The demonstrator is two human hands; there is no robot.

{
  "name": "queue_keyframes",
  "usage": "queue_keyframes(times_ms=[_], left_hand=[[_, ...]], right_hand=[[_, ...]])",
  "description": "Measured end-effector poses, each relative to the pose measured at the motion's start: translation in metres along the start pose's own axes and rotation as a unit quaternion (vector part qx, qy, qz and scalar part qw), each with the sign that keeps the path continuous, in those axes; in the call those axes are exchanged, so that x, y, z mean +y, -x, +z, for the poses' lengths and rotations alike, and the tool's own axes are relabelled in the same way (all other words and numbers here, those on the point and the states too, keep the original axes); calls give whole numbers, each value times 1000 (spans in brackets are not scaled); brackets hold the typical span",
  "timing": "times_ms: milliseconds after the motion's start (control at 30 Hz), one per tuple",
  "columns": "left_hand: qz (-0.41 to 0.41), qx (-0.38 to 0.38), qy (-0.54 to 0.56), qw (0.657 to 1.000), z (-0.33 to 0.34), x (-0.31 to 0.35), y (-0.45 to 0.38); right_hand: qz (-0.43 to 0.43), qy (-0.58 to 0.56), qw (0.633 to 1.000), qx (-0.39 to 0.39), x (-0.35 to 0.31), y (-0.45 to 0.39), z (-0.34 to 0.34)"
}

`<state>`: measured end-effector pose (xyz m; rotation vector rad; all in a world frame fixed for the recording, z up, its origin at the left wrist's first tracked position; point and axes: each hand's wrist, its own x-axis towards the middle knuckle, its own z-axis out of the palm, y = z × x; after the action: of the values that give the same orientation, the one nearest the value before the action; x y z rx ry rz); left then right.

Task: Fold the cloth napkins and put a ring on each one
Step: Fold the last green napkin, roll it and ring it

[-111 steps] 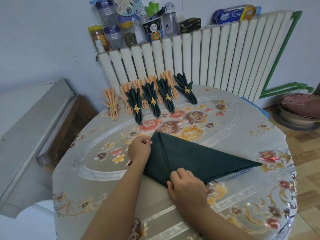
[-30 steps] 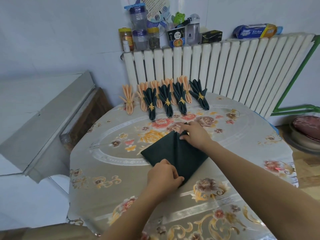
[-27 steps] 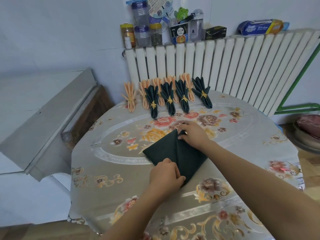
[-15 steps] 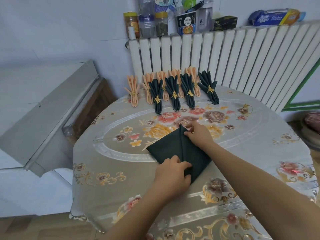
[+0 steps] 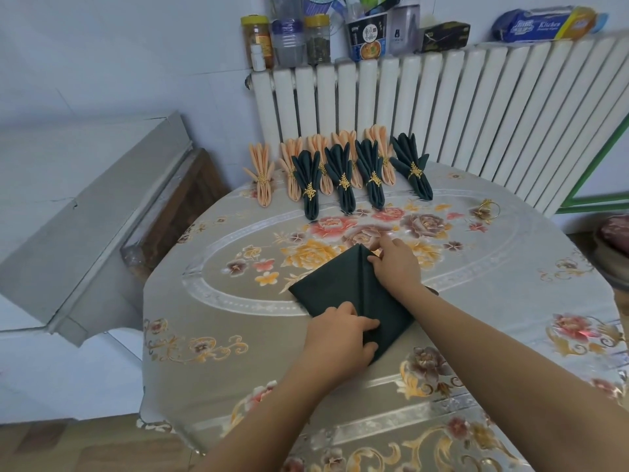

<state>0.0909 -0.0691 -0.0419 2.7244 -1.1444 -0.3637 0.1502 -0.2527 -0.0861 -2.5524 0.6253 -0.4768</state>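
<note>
A dark green napkin (image 5: 337,284) lies folded into a diamond in the middle of the flowered table (image 5: 211,335). My left hand (image 5: 340,332) presses flat on its near corner. My right hand (image 5: 396,265) pinches the fold at its far right edge, near the top corner. Along the table's far edge stand several finished napkins with gold rings, dark green ones (image 5: 340,175) in front of peach ones (image 5: 262,172). One loose gold ring (image 5: 488,209) lies at the far right of the table.
A white radiator (image 5: 459,107) rises behind the table, with jars, bottles and boxes (image 5: 289,39) on its top. A grey cabinet (image 5: 85,212) stands to the left. Wooden floor shows at the lower left, and a cushioned stool (image 5: 612,243) at the right edge.
The triangle seen earlier is now a diamond. In the last second both hands stay on the napkin, the left sliding slightly over the near corner; the camera tilted down a little.
</note>
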Motion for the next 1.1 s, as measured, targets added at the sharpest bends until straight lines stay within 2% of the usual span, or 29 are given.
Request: queue_keyframes(times_ms=[134, 300, 367, 434, 567, 634, 768, 835, 968, 1035, 1102], left_hand=[[12, -3, -5, 1000, 0, -1, -1], [29, -20, -5, 999, -6, -12, -10], [35, -42, -9, 998, -11, -18, -15], [46, -51, -24, 997, -15, -20, -19], [64, -61, -22, 996, -20, -22, -23], [74, -64, -17, 995, -23, -22, -24], [88, -73, -37, 993, -26, -17, -23], [85, -71, -31, 993, -26, -13, -22], [83, -60, -27, 994, -18, -9, -22], [84, -29, -11, 996, -10, -8, -21], [96, 19, 20, 995, -3, -8, -17]], right_hand=[[-6, -10, 1000, -4, 3, 2, -2], [-95, -59, 989, 96, -2, 40, -26], [-123, -116, 983, 69, -5, 71, -38], [-165, -148, 975, 5, -6, 108, -47], [-270, -86, 953, -104, -9, 157, -46], [-313, -46, 945, -90, -10, 159, -42], [-379, 19, 925, -8, -20, 153, -42], [-380, 53, 924, -14, -22, 153, -44], [-350, 72, 930, -80, -1, 148, -57], [-309, 93, 937, -136, 19, 145, -74], [-289, 95, 939, -158, 39, 141, -90]])
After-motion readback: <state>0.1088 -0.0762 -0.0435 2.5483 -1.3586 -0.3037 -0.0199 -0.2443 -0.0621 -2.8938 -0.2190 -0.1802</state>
